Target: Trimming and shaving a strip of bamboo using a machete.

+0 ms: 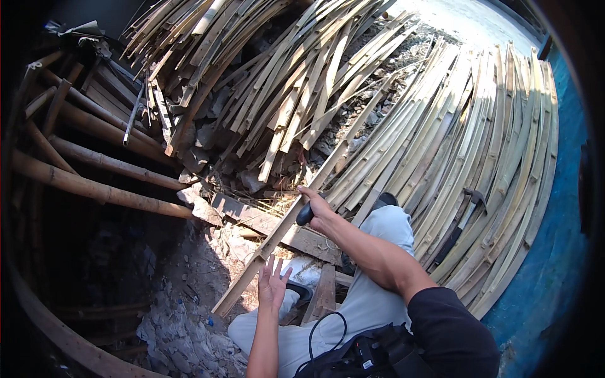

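A long split bamboo strip (pixel 282 230) slants from the lower left up toward the right, its near end beside my left hand. My left hand (pixel 273 288) is open, fingers spread and palm turned up, close to the strip's lower part; contact is unclear. Farther up, my right hand (pixel 320 211) is closed round a tool with a black rounded handle (pixel 305 214); its working end does not show. The fingers of that hand lie against the strip's edge. Below the strip, a wooden plank (pixel 309 242) rests across the ground.
Many bamboo strips (pixel 435 151) lie fanned out at right, with a hammer-like tool (pixel 463 220) on them. More strips (pixel 296 82) are heaped at the far side. Thick bamboo poles (pixel 107 189) jut in at left. A blue surface (pixel 535 283) borders the right; rubble (pixel 183 315) covers the near ground.
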The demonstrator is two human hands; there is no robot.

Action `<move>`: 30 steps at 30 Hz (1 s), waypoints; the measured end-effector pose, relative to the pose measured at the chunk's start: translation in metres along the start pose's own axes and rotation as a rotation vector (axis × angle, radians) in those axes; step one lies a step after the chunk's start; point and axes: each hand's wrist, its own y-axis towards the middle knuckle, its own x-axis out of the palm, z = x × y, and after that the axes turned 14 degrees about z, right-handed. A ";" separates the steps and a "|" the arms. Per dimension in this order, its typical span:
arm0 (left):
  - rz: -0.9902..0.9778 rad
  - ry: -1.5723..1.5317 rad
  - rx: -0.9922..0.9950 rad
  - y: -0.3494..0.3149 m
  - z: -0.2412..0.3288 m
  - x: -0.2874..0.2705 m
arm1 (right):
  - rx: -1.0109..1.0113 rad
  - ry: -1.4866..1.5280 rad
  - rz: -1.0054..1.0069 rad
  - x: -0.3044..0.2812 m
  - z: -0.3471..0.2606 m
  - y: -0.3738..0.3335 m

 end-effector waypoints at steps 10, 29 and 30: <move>-0.270 -0.079 0.366 0.034 -0.013 0.034 | 0.093 0.105 -0.151 0.016 -0.008 -0.028; -0.145 -0.408 0.422 0.062 0.010 0.151 | 0.049 0.143 -0.223 0.002 -0.024 -0.020; -0.103 -0.463 0.462 0.069 0.017 0.159 | 0.050 0.122 -0.107 -0.002 -0.030 -0.020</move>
